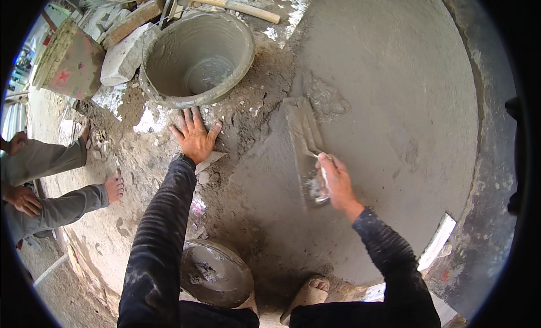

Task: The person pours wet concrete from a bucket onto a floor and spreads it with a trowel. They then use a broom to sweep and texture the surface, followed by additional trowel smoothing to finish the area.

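Observation:
My right hand [337,184] is closed around the handle of a plastering trowel [303,128]. The long, mortar-coated blade of the trowel rests on the wet grey mortar surface [389,102]. Just beyond the blade sits a small lump of thicker mortar [328,99]. My left hand [195,137] lies flat with spread fingers on the rough, crumbly ground and holds nothing. Right beyond its fingertips stands a large grey mortar tub [163,68] with some wet residue at its bottom.
A smaller bucket [248,271] with mortar stands by my feet. At far left are a tilted dirty bucket [73,68], a concrete block [125,60] and a brick [135,22]. A broom [225,2] lies beyond the tub. Another person's legs [62,207] are at left.

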A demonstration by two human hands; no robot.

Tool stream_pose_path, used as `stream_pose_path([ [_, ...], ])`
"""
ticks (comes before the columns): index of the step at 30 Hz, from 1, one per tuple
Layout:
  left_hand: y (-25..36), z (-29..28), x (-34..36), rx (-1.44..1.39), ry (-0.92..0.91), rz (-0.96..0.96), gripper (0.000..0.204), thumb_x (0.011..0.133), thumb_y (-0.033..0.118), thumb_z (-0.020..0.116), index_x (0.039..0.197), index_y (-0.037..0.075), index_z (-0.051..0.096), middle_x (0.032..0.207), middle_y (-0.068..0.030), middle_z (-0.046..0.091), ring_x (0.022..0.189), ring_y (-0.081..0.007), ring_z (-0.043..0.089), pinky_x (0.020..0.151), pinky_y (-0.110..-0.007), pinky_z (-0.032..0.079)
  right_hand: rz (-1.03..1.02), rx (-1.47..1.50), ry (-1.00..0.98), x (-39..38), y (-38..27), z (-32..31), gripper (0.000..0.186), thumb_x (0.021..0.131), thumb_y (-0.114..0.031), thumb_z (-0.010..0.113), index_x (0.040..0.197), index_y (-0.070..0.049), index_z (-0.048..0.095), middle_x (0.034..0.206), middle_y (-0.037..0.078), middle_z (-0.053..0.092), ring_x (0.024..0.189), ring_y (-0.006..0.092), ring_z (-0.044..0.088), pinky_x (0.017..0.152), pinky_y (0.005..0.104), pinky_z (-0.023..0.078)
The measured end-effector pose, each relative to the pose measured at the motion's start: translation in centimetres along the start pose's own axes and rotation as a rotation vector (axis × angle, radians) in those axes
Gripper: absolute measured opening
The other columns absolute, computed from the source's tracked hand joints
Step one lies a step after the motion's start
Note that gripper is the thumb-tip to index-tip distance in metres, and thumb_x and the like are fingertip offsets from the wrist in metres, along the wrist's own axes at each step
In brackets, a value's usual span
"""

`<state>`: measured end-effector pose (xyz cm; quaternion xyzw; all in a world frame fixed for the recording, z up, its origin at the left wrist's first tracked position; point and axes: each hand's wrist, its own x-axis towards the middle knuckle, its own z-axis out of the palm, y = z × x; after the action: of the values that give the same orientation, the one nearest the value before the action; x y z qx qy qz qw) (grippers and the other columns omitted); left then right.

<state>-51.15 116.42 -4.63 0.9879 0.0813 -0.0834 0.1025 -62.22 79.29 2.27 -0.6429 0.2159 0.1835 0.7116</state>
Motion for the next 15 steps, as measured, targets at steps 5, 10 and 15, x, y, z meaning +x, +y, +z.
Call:
stream_pose_path([
  [5,-0.1,-0.1,0.0,-0.009,-0.033,0.006,0.102,0.1,0.073,0.04,0.166,0.002,0.008,0.171,-0.0284,0.007,0.159,-0.0466,0.001,0.119,-0.07,-0.011,0.205,0.421,0.012,2.0,0.2,6.6,0.052,0.103,-0.06,0.054,0.074,-0.017,0.049,0.048,-0.004,0.034,0.036,0.0112,0.033,0.036,0.0272,0.032],
  [10,-0.2,-0.4,-0.1,0.02,-0.048,0.017,0.099,0.101,0.071,0.039,0.163,-0.003,0.016,0.169,-0.0315,0.014,0.158,-0.0478,0.003,0.119,-0.07,-0.011,0.191,0.726,0.019,6.4,-1.2,10.5,0.056,0.1,-0.068,0.051,0.069,-0.021,0.044,0.047,-0.006,0.031,0.036,0.0104,0.032,0.036,0.027,0.029],
  [15,0.0,-0.5,-0.3,0.016,-0.045,0.036,0.096,0.103,0.069,0.038,0.158,-0.008,0.025,0.164,-0.0356,0.023,0.157,-0.0515,0.006,0.118,-0.072,-0.01,0.289,0.901,0.088,9.9,-0.7,11.6,0.052,0.101,-0.064,0.05,0.069,-0.024,0.045,0.046,-0.008,0.033,0.035,0.0077,0.032,0.036,0.025,0.03],
])
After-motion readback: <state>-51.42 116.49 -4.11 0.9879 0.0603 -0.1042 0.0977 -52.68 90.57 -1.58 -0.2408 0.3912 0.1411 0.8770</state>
